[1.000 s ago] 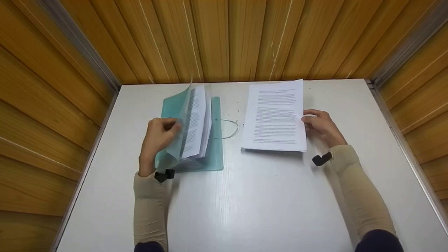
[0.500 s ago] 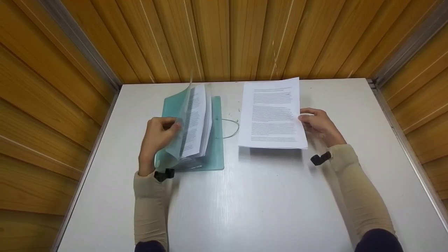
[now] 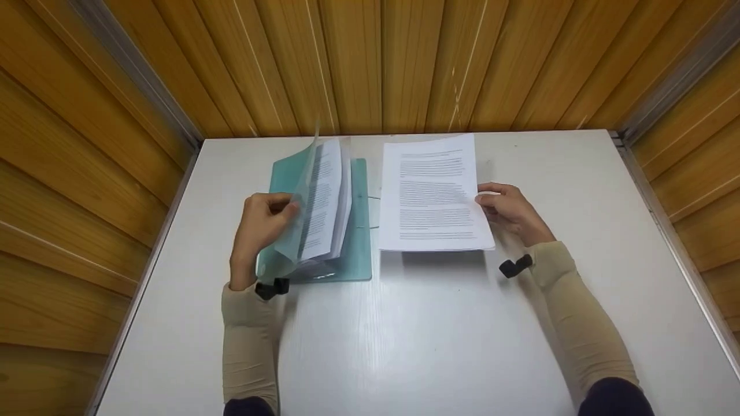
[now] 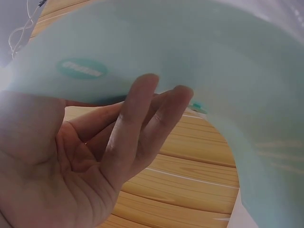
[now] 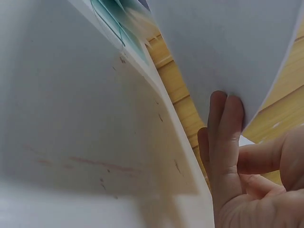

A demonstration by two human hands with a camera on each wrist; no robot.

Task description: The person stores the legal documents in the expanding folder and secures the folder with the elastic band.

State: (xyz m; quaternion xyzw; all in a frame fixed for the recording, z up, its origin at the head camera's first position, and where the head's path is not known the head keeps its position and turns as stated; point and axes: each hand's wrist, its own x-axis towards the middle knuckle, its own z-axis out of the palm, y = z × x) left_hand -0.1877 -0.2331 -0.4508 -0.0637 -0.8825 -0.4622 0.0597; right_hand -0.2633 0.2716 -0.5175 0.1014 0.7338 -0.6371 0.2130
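- The folder (image 3: 359, 254) is showing off smooth teal plastic, and its thin see-through cover (image 3: 305, 167) is bending in a soft curve, partway up rather than lying flat.
- The printed pages (image 3: 428, 196) are looking matte white and rectangular, bowing a little toward the right edge.
- Everything's sitting on or above a white surface (image 3: 404, 341) with a faint grain; the right-wrist view is catching some reddish scuffs (image 5: 104, 164) on it.
- Orange-brown wood-look panels (image 3: 404, 69) are walling the place in, with grey metal strips (image 3: 137, 69) running down the corners.
- Beige sleeves (image 3: 248, 341) are covering both forearms, and a small black gadget (image 3: 272, 288) is poking out at each wrist.
- The pages are partly blocking a thin cord (image 3: 374, 227) coming off the folder's right side.
- Left hand (image 3: 263, 222) is pinching the cover near its free edge.
- Right hand (image 3: 511, 211) is gripping the pages by their right edge, thumb on the printed side, fingers on the blank back. They're hanging above the surface just right of the folder.
- Inside the folder, more printed sheets (image 3: 328, 196) are leaning at a slant.
- An oval label (image 4: 82, 69) is showing on the cover, lettering too blurry for me.
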